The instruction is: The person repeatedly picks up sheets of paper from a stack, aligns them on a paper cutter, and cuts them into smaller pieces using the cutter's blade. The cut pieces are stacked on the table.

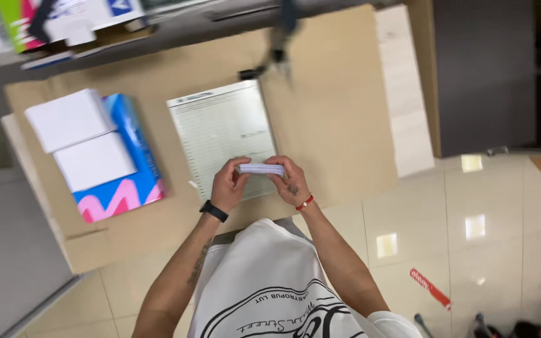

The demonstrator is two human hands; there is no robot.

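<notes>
Two white blocks of paper (82, 141) are lying at about nine o'clock on the tan table (339, 112), stacked side by side on top of a bright blue and pink sheet (134, 188). Just to their right, a pale green paper cutter board (217, 128) is sitting near the centre, its black hinged arm (277, 53) rising toward twelve o'clock, blurred.

At the board's six o'clock edge, the left hand (228, 184) is curling its fingers and thumb around the left end of a small stack of white cards (260, 169), pinching it. A black band is wrapping that wrist. The stack is being held level just above the lower edge of the cutter board, between both hands, its long side running from nine to three o'clock.

The right hand (289, 178) is gripping the stack's right end, thumb and fingers pressed onto it. A red cord is circling that wrist.

Further toward three o'clock, a pale strip (405, 94) is lying along the table's edge, and glossy floor tiles (502, 231) are showing beyond it.
</notes>
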